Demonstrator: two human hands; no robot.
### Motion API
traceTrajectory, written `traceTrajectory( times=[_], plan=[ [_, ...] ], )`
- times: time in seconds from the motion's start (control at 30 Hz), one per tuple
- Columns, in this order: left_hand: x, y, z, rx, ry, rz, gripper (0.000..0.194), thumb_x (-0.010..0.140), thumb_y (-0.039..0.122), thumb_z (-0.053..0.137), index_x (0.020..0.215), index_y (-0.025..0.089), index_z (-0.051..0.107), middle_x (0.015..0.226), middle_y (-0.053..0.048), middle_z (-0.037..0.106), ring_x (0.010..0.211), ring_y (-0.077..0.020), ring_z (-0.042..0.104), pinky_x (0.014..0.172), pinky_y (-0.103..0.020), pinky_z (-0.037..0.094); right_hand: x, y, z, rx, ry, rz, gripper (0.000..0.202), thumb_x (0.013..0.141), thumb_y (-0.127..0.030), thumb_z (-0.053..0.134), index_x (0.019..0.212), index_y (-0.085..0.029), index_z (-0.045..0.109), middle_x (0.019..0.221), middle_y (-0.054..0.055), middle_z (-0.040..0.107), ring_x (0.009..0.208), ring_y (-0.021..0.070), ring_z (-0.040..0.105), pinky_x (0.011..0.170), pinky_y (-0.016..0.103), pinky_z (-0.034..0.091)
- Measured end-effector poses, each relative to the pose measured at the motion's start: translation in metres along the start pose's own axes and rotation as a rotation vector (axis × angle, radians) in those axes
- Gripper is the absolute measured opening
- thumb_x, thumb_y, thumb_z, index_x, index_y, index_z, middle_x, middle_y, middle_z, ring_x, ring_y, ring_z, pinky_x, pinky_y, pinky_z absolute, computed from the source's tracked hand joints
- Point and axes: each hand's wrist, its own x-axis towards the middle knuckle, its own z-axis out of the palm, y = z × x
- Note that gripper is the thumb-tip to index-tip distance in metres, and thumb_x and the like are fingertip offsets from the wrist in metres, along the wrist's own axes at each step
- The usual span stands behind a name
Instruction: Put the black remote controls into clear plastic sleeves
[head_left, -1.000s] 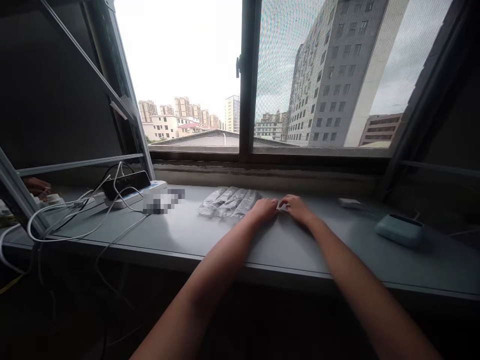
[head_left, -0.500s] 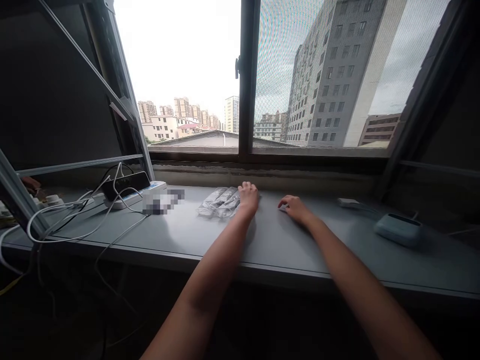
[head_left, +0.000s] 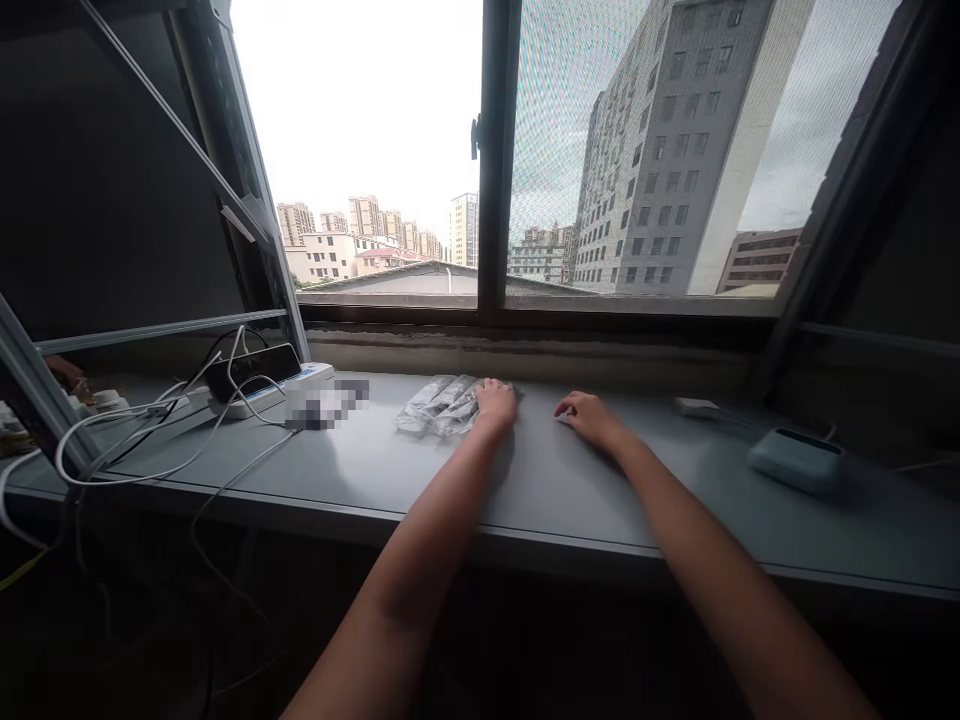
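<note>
Several clear plastic packets (head_left: 435,405) with greyish contents lie side by side on the grey tabletop (head_left: 555,500). My left hand (head_left: 496,402) rests over the rightmost packet, its fingers laid forward and covering most of it. What exactly the packets hold is too blurred to tell. To the right, my right hand (head_left: 589,418) lies on the table apart from the packets. Its fingers are loosely bent, with a gap at the thumb, and I make out nothing held there.
A phone-like black device (head_left: 251,372) leans on a white power strip (head_left: 315,375) among tangled cables at the left. On the right are a small white adapter (head_left: 697,407) and a blue-grey box (head_left: 796,460). Behind the table stands a window (head_left: 495,150).
My left hand has come down and flattened onto the rightmost packet. My right hand has hardly moved.
</note>
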Motion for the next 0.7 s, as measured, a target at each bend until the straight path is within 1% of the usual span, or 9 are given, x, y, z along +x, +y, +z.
traceTrajectory(
  times=[0.17,0.27,0.37,0.43,0.47,0.53,0.57,0.63,0.7],
  plan=[
    [0.000,0.001,-0.002,0.001,0.025,0.017,0.039,0.091,0.023,0.040,0.122,0.015,0.063,0.131,-0.016,0.056,0.124,-0.0269,0.045,0.104,-0.040,0.027,0.000,-0.002,0.000,0.007,-0.007,-0.011,0.032,0.076,-0.001,0.051,0.084,-0.020,0.075,0.097,0.005,0.065,0.077,0.0132,0.060,0.075,0.022,0.043],
    [-0.002,0.002,-0.003,-0.015,0.040,0.023,0.038,0.092,0.025,0.038,0.118,0.016,0.065,0.128,-0.015,0.060,0.124,-0.0273,0.046,0.106,-0.042,0.026,0.001,-0.001,0.001,0.009,-0.006,-0.018,0.032,0.076,-0.001,0.051,0.084,-0.020,0.075,0.096,0.005,0.065,0.077,0.0131,0.060,0.076,0.022,0.043],
    [-0.001,0.003,-0.004,-0.087,0.044,0.025,0.036,0.092,0.024,0.039,0.115,0.016,0.065,0.128,-0.014,0.060,0.124,-0.0276,0.048,0.104,-0.041,0.030,0.002,0.001,0.003,0.007,-0.002,-0.026,0.037,0.077,0.002,0.049,0.085,-0.021,0.076,0.097,0.004,0.065,0.080,0.0137,0.061,0.078,0.022,0.043],
    [0.001,0.002,-0.004,-0.191,0.012,0.029,0.035,0.091,0.023,0.043,0.120,0.018,0.061,0.132,-0.012,0.058,0.123,-0.0252,0.050,0.099,-0.035,0.036,0.002,0.002,0.004,0.007,-0.002,-0.033,0.038,0.078,0.002,0.047,0.085,-0.022,0.076,0.098,0.005,0.066,0.081,0.0140,0.061,0.079,0.023,0.043],
    [0.002,0.001,-0.005,-0.250,-0.016,0.034,0.038,0.089,0.024,0.048,0.125,0.019,0.057,0.134,-0.011,0.057,0.122,-0.0234,0.052,0.096,-0.031,0.039,0.002,0.002,0.004,0.007,-0.002,-0.037,0.039,0.078,0.002,0.047,0.085,-0.022,0.076,0.099,0.005,0.066,0.081,0.0140,0.061,0.079,0.023,0.043],
    [0.005,-0.002,-0.006,-0.348,-0.073,0.039,0.054,0.083,0.030,0.060,0.134,0.020,0.047,0.136,-0.010,0.055,0.120,-0.0210,0.054,0.089,-0.025,0.042,0.002,0.003,0.005,0.008,-0.002,-0.041,0.039,0.079,0.002,0.047,0.086,-0.023,0.076,0.098,0.004,0.066,0.081,0.0139,0.061,0.079,0.023,0.044],
    [0.006,-0.004,-0.007,-0.379,-0.095,0.033,0.059,0.081,0.035,0.064,0.135,0.019,0.045,0.136,-0.010,0.055,0.120,-0.0210,0.054,0.086,-0.023,0.043,0.002,0.003,0.005,0.009,-0.001,-0.042,0.039,0.079,0.002,0.047,0.085,-0.023,0.076,0.098,0.004,0.066,0.081,0.0139,0.061,0.080,0.023,0.044],
    [0.007,-0.008,-0.010,-0.403,-0.130,0.005,0.058,0.081,0.048,0.063,0.129,0.017,0.050,0.132,-0.013,0.058,0.117,-0.0235,0.057,0.084,-0.024,0.044,0.003,0.004,0.006,0.012,0.002,-0.045,0.039,0.079,0.002,0.047,0.085,-0.023,0.076,0.099,0.004,0.066,0.082,0.0141,0.062,0.081,0.023,0.044],
    [0.006,-0.011,-0.013,-0.391,-0.157,-0.020,0.053,0.082,0.058,0.057,0.115,0.017,0.058,0.121,-0.014,0.064,0.111,-0.0263,0.060,0.081,-0.028,0.045,0.003,0.004,0.007,0.015,0.002,-0.048,0.039,0.079,0.002,0.046,0.085,-0.023,0.076,0.099,0.004,0.066,0.083,0.0142,0.062,0.082,0.022,0.044]
  ],
)
